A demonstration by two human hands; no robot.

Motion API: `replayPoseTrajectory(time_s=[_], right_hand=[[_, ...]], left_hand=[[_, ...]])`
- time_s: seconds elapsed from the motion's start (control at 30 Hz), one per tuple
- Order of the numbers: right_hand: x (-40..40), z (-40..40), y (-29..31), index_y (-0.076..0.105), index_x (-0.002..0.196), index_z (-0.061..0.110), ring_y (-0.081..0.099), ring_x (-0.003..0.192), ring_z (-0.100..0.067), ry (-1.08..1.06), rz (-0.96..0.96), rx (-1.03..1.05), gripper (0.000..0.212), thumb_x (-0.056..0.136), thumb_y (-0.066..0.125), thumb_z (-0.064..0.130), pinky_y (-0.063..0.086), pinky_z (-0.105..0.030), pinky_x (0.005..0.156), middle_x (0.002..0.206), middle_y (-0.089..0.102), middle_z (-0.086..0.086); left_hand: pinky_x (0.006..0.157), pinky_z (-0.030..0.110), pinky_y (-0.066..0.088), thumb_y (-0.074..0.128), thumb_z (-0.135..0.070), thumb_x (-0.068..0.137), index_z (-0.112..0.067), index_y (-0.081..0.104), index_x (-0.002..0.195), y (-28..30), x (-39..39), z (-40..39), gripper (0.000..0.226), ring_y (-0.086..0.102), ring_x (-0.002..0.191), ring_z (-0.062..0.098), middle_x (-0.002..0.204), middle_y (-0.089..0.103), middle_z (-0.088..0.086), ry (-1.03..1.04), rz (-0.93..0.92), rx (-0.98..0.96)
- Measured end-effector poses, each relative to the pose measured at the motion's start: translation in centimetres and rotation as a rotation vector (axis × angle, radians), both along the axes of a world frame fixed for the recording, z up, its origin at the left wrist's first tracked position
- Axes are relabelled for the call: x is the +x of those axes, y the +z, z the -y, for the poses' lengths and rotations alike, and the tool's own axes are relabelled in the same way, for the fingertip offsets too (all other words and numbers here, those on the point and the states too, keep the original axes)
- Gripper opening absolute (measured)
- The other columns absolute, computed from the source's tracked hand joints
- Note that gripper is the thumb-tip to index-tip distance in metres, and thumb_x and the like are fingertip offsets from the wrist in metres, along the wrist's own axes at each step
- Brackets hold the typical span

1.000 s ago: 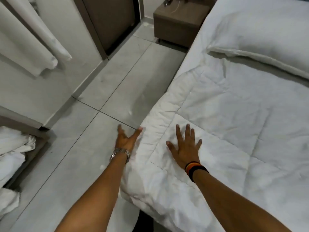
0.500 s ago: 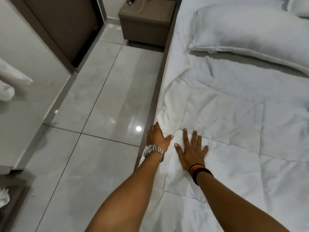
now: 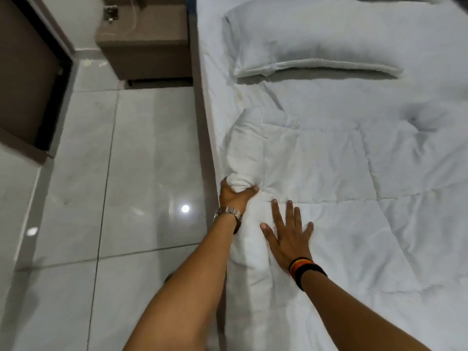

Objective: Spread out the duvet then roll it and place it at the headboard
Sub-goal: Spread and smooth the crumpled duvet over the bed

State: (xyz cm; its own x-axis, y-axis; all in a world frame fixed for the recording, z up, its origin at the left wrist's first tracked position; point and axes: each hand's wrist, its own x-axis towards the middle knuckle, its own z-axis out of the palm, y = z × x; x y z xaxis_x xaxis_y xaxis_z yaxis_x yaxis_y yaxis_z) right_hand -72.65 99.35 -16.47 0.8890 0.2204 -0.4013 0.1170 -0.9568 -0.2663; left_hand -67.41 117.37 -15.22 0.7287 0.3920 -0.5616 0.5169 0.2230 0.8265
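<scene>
Head view: the left hand (image 3: 234, 195), open a second ago, now clamps the duvet (image 3: 329, 198) edge at centre frame (bunched against the bed side); right hand (image 3: 287, 236) stays flat, fingers spread, so spreading continues

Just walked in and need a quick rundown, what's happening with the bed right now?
A person is working on a white duvet lying on the bed, reaching in from its side. The left hand grips a bunched fold at the duvet's edge by the bed's side, while the right hand lies flat on the duvet beside it, fingers spread. The duvet is wrinkled and not yet rolled. A pillow sits beyond it.
</scene>
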Motion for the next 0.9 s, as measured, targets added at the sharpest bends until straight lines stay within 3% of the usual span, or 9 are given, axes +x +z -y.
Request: replayPoseTrajectory(time_s=[0.07,0.13,0.2,0.23,0.33,0.4,0.5,0.67,0.9], right_hand=[[-0.1,-2.6,0.9,-0.017,0.161,0.046,-0.016,0.16,-0.022,-0.048,0.122,0.093,0.074,0.099,0.01,0.075,-0.005,-0.066,0.124,0.174,-0.02,-0.001],[-0.4,-5.2,1.1,-0.001,0.166,0.041,-0.008,0.162,-0.023,-0.022,0.301,0.185,0.075,0.102,0.018,0.074,-0.005,-0.062,0.125,0.176,-0.007,-0.004],[-0.8,-7.7,0.9,0.004,0.167,0.036,-0.004,0.162,-0.026,0.043,0.323,0.18,0.076,0.103,0.021,0.073,-0.004,-0.06,0.126,0.176,-0.003,-0.007],[-1.1,-8.7,0.7,-0.002,0.167,0.036,-0.007,0.162,-0.025,0.065,0.231,0.14,0.078,0.102,0.016,0.074,-0.005,-0.06,0.126,0.176,-0.009,-0.006],[-2.2,-10.5,-0.2,-0.021,0.16,0.043,-0.022,0.159,-0.023,0.05,-0.081,-0.06,0.079,0.093,-0.002,0.079,-0.008,-0.062,0.124,0.169,-0.032,0.001],[-1.1,-11.3,0.5,-0.017,0.162,0.044,-0.022,0.159,-0.022,-0.036,-0.144,-0.037,0.076,0.097,0.006,0.077,-0.01,-0.062,0.124,0.171,-0.027,0.001],[2.1,-12.4,3.3,-0.011,0.163,0.044,-0.02,0.159,-0.02,-0.155,-0.06,0.052,0.073,0.102,0.017,0.071,-0.01,-0.061,0.125,0.171,-0.025,0.005],[8.8,-14.4,6.0,-0.007,0.164,0.047,-0.019,0.159,-0.019,-0.293,0.098,0.17,0.071,0.101,0.016,0.073,-0.012,-0.058,0.125,0.173,-0.019,0.004],[17.9,-18.0,0.7,-0.011,0.163,0.046,-0.02,0.159,-0.024,-0.493,0.074,0.105,0.072,0.102,0.015,0.072,-0.008,-0.065,0.124,0.173,-0.022,0.0]], left_hand=[[0.103,0.029,0.052,0.096,-0.027,0.066,-0.027,0.045,0.147,1.6,-0.7,-2.8,0.096,0.061,0.12,0.013,0.138,0.061,-0.006,0.081,0.14,0.075],[0.095,0.015,0.052,0.094,-0.037,0.063,-0.035,0.042,0.149,3.2,-2.0,-6.1,0.1,0.06,0.118,-0.005,0.132,0.059,-0.029,0.129,0.286,0.236],[0.084,0.003,0.047,0.094,-0.044,0.061,-0.043,0.035,0.149,3.7,-3.3,-9.5,0.105,0.057,0.116,-0.015,0.13,0.053,-0.043,0.116,0.297,0.363],[0.083,0.006,0.047,0.095,-0.042,0.062,-0.044,0.03,0.15,3.3,-3.9,-10.8,0.109,0.058,0.118,-0.01,0.132,0.051,-0.041,0.071,0.23,0.381],[0.097,0.026,0.046,0.093,-0.041,0.07,-0.03,-0.005,0.163,1.7,-5.4,-13.8,0.135,0.055,0.134,0.028,0.149,0.05,0.001,-0.142,-0.106,0.254],[0.105,0.032,0.043,0.089,-0.053,0.072,-0.027,-0.018,0.162,0.9,-4.5,-16.2,0.142,0.049,0.14,0.032,0.159,0.043,0.013,-0.267,-0.242,0.216],[0.105,0.032,0.042,0.081,-0.06,0.077,-0.028,-0.009,0.164,1.8,-0.6,-19.2,0.13,0.049,0.141,0.03,0.159,0.044,0.012,-0.345,-0.202,0.331],[0.107,0.036,0.045,0.076,-0.045,0.089,-0.025,0.008,0.165,2.6,11.9,-20.7,0.104,0.051,0.138,0.031,0.156,0.048,0.007,-0.603,0.02,0.556],[0.117,0.047,0.038,0.089,-0.06,0.065,-0.021,0.009,0.165,-1.7,26.4,-20.7,0.134,0.038,0.148,0.036,0.162,0.039,0.015,-0.968,0.021,0.734]])
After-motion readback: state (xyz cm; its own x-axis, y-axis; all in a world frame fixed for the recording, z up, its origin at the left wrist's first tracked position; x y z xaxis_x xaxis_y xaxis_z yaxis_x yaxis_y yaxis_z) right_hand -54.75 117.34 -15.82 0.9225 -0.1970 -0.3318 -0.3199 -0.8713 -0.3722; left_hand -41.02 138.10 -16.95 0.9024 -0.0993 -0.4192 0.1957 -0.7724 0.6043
